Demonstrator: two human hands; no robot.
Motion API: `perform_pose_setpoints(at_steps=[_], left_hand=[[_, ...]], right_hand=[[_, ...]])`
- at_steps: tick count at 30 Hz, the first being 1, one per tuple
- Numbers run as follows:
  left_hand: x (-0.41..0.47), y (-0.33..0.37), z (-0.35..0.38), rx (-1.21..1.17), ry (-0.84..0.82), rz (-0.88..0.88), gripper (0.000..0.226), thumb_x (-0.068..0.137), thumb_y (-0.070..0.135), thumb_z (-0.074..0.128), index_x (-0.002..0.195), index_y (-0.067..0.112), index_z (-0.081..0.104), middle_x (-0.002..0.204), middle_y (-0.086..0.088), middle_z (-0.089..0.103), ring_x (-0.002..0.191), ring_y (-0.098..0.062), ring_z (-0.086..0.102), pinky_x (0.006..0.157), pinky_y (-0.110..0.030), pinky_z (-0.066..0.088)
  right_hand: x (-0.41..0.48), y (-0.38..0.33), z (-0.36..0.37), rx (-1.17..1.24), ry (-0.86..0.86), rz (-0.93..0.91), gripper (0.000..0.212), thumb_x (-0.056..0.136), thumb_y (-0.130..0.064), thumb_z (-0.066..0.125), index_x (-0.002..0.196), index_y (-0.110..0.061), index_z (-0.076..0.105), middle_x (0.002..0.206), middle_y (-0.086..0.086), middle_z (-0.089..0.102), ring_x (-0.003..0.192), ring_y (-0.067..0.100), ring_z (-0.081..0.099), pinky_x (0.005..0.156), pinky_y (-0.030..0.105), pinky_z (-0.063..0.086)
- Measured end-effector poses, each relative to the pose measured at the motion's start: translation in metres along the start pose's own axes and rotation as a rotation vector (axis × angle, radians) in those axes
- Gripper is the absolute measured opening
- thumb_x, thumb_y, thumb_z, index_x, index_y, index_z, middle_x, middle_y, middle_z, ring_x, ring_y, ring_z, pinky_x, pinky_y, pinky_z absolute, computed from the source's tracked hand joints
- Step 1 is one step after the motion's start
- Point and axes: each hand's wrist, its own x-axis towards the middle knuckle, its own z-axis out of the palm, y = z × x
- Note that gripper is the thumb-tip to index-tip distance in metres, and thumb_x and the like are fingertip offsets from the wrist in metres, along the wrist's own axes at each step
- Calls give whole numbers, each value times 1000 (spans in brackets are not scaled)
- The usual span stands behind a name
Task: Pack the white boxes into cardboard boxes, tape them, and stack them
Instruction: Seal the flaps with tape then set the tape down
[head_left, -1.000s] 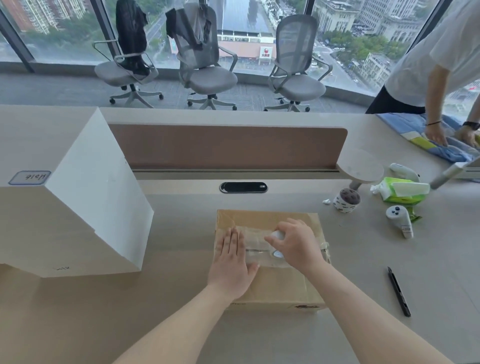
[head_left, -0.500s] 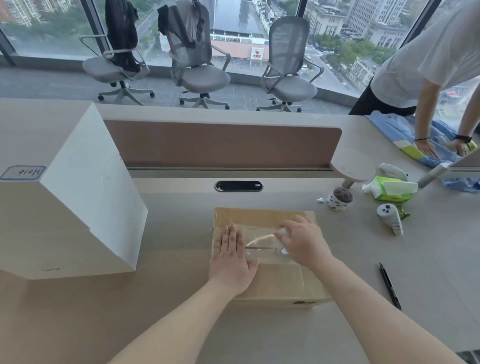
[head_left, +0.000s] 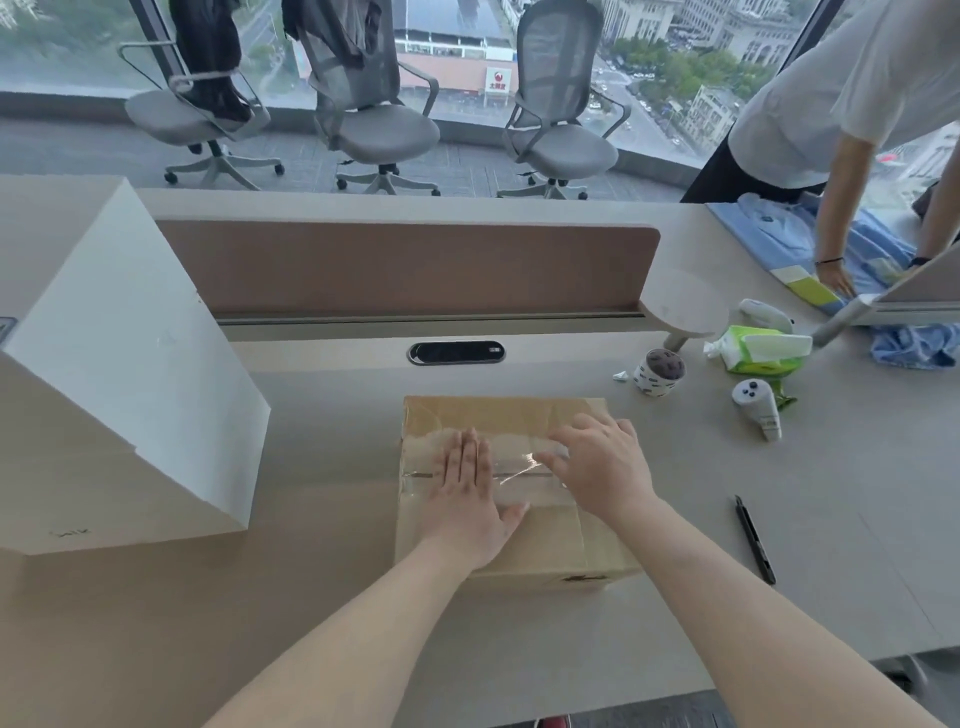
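A closed cardboard box (head_left: 524, 540) lies on the desk in front of me. A strip of clear tape (head_left: 519, 462) runs across its top seam. My left hand (head_left: 470, 493) presses flat on the left part of the tape, fingers straight and together. My right hand (head_left: 602, 467) rests on the right part of the tape with its fingers spread and pointing left. I see nothing held in it. What lies under its palm is hidden. A large white box (head_left: 119, 395) stands to the left on the desk.
To the right of the box lie a black pen (head_left: 754, 540), a small roll (head_left: 658, 372), a green wipes pack (head_left: 761, 351) and a white controller (head_left: 758, 408). A desk divider (head_left: 405, 270) stands behind. Another person (head_left: 831, 104) handles blue cloth at the far right.
My right hand has slid right along the tape and flattened; the white roll seen under its fingers earlier no longer shows. My left hand has stayed pressed on the box.
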Motion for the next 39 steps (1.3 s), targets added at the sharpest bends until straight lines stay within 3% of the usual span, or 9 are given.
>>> perform_pose_setpoints(at_steps=[4,8,12,17,22,26,29,35,39], left_hand=[[-1,8,-7,-54,-38,-34,102,90,78,13,150,6,-25,156,-11,-37,143,-25,-36,122,-43,-14],[-3,31,-9,-105,-7,-77,110,88,81,21,151,3,-23,158,-14,-32,146,-26,-30,122,-40,-13],[3,55,-2,-146,32,-48,111,86,81,27,153,7,-22,160,-9,-29,147,-22,-28,121,-37,-14],[7,60,5,-77,14,-89,117,80,89,20,151,9,-27,158,-7,-33,148,-22,-28,123,-40,-9],[12,65,-3,-93,-69,-116,123,75,92,23,151,10,-28,157,-9,-35,145,-25,-32,123,-47,-7],[12,82,-6,-172,-16,-158,127,76,89,36,153,6,-22,160,-13,-28,148,-25,-27,123,-45,-7],[16,101,-2,-199,6,-130,126,77,86,39,152,7,-25,160,-10,-29,148,-23,-28,123,-43,-9],[23,108,9,-148,49,-168,126,76,90,34,153,8,-23,161,-8,-28,148,-21,-27,122,-39,-12],[25,112,7,-124,11,-180,124,75,91,28,152,10,-27,159,-9,-32,147,-22,-30,122,-43,-12]], right_hand=[[-2,34,-18,423,-127,88,47,93,-55,54,123,-21,65,118,-3,62,117,20,48,95,33,39],[-3,39,-16,598,-148,133,49,89,-56,61,97,-7,65,91,5,66,87,24,60,75,37,46],[-1,36,-9,626,-107,80,50,87,-53,65,67,-12,45,63,0,44,59,18,41,55,34,29],[0,50,-10,38,76,-128,42,87,-52,59,63,-20,48,66,-1,57,79,25,56,78,36,35],[7,79,-17,320,-45,-57,45,93,-57,50,82,-17,67,80,-1,64,84,22,55,78,37,45],[3,99,-19,587,-147,-46,46,92,-53,59,72,-12,51,70,-3,50,65,17,46,56,32,33],[2,94,-9,616,-103,-70,49,90,-53,61,67,-12,47,66,-2,47,64,17,43,54,32,29],[4,99,-2,217,111,-184,45,87,-57,58,64,-21,47,70,-2,60,79,22,53,78,35,33],[6,115,-10,66,40,-178,39,89,-61,52,76,-24,56,85,-4,63,95,22,53,87,36,32]])
